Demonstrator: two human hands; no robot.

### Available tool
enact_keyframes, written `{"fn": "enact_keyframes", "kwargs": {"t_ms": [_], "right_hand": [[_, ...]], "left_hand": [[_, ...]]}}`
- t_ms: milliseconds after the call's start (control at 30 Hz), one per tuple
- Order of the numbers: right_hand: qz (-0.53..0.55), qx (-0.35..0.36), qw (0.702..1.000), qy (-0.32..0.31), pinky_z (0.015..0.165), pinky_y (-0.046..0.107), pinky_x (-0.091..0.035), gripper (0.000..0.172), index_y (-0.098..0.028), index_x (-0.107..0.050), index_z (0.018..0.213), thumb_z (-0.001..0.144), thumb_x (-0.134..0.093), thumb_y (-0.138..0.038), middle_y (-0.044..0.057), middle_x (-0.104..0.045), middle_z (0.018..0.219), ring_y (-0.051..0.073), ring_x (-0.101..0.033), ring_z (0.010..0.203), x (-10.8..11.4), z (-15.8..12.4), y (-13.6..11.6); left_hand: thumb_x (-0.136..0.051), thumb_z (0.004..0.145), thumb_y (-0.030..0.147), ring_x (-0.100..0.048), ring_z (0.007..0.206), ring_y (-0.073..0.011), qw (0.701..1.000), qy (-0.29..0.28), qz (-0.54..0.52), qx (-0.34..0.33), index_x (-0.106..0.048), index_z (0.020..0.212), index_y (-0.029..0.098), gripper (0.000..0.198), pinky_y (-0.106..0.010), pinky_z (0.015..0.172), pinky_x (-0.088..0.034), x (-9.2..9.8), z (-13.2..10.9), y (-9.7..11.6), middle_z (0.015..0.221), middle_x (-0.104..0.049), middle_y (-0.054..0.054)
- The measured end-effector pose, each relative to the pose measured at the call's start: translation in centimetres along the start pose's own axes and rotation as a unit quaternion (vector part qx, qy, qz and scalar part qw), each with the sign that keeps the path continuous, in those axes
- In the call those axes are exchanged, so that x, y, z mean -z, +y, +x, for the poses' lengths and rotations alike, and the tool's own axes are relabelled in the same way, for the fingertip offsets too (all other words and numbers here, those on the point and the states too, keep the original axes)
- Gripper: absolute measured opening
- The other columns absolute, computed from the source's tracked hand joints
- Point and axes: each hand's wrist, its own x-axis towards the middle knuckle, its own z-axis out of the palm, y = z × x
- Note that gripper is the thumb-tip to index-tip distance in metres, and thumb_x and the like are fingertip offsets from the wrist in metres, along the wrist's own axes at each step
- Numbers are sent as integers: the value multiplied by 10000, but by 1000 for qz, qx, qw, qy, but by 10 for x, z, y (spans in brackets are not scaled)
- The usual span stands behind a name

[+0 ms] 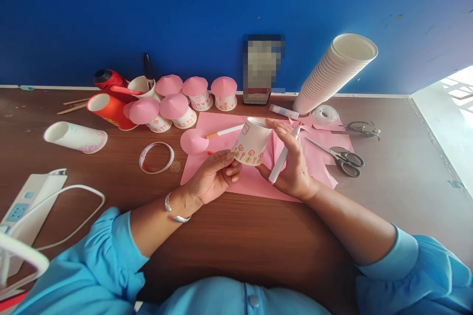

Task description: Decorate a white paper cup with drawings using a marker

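Observation:
In the middle of the head view, a white paper cup (253,143) is held upside down, with red and yellow flowers drawn near its rim and a small red square higher up. My left hand (216,172) pinches the cup's rim at its lower left. My right hand (293,165) keeps a white marker (284,155) against the palm, while its fingertips reach to the cup's right side. Beneath lie pink paper sheets (273,188). A pink paper cone (194,141) and a second marker, orange-tipped (225,131), rest to the left of the cup.
Several small cups with pink cone roofs (199,93) stand behind. A tall paper cup stack (332,76) leans at the right, near scissors (342,157) and clear tape (325,114). Leftward are a tape ring (156,143), a lying cup (76,137) and a power strip (31,206). A phone (260,70) leans against the blue wall.

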Motion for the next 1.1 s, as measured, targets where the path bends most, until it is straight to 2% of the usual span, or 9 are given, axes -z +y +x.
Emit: {"fn": "enact_keyframes", "kwargs": {"t_ms": [200,333,567,733,800,900,967,1033,1100], "right_hand": [[25,-16,1000,-6,1176,678,-515,935,-374,-284,1675,911,-816,-297,130,-569,1611,386,-579,1474,-1,-2,-2],[48,-19,999,-13,1199,682,-505,959,-382,-267,1678,911,-841,-339,138,-544,1637,380,-560,1502,0,-1,-2],[74,-51,996,-17,1211,646,-516,980,-329,-267,1678,901,-861,-377,178,-539,1622,368,-545,1516,0,-2,0],[64,-70,995,-17,1189,663,-523,969,-334,-274,1671,901,-856,-421,182,-546,1611,383,-558,1496,2,-1,-2],[55,-80,995,-25,1182,668,-525,972,-342,-259,1672,905,-849,-430,181,-538,1620,388,-551,1503,4,-1,-3],[53,-74,995,-29,1185,668,-520,971,-343,-247,1678,913,-839,-427,178,-539,1622,388,-555,1500,4,-1,-3],[52,-61,996,-33,1190,673,-514,965,-346,-246,1681,918,-833,-419,171,-549,1617,386,-566,1490,3,-2,-3],[49,-50,997,-40,1192,679,-510,960,-347,-250,1682,920,-832,-404,164,-562,1610,383,-573,1483,2,-2,-3],[51,-37,997,-49,1197,680,-508,959,-336,-251,1684,921,-830,-387,164,-567,1610,379,-571,1485,2,-2,-3]], "left_hand": [[-959,745,341,-497,603,-78,998,-27,50,-14,-706,758,124,334,-220,561,-491,1,0,-3,682,-557,12],[-967,727,305,-467,580,-69,999,-4,50,-1,-672,683,128,347,-217,545,-464,3,1,-3,656,-557,8],[-977,716,321,-467,578,-53,999,-6,35,10,-661,713,131,369,-194,544,-440,6,1,-3,684,-562,13],[-949,748,455,-393,532,-54,993,-34,109,-39,-614,776,169,441,-207,496,-339,3,-2,-5,673,-500,54],[-970,724,421,-377,551,-62,984,-18,156,-83,-587,824,195,456,-218,516,-319,1,-5,-5,684,-481,70],[-1033,613,261,-448,684,-92,956,46,225,-184,-602,924,226,533,-233,632,-387,-2,-9,-6,794,-521,60],[-1052,536,190,-527,847,-130,934,73,253,-241,-652,1057,252,660,-255,767,-457,-4,-9,-7,954,-581,26],[-1051,509,158,-571,1091,-194,923,76,269,-263,-669,1196,281,795,-303,950,-489,-4,-8,-8,1220,-614,-29],[-1036,537,149,-518,1346,-268,925,56,280,-252,-648,1314,307,883,-364,1116,-454,-3,-6,-9,1464,-559,-67]]}}
